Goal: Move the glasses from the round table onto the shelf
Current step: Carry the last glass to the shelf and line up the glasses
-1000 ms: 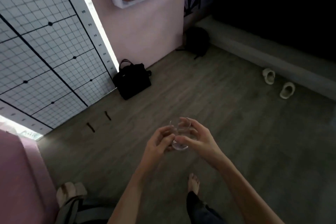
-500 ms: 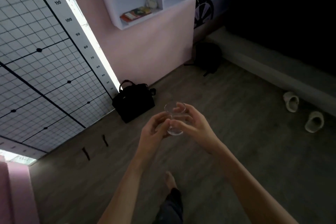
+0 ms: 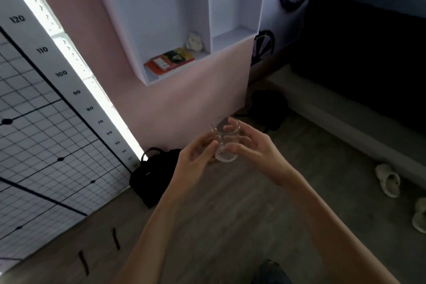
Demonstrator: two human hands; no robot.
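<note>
The left hand (image 3: 196, 161) and right hand (image 3: 255, 150) both grip one clear glass (image 3: 224, 157) (upright, rim uppermost), held in mid-air below the white wall shelf (image 3: 177, 74). A black bag (image 3: 149, 175) stands on the floor (image 3: 230, 226) beneath.

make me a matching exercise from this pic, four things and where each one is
Things: 1 glass; 2 orange book; 3 black handbag; 4 pale slippers
Places: A floor, far right; B between left hand and right hand; C left compartment of the shelf; D floor, against the pink wall
Pairs: 1-B; 2-C; 3-D; 4-A
</note>
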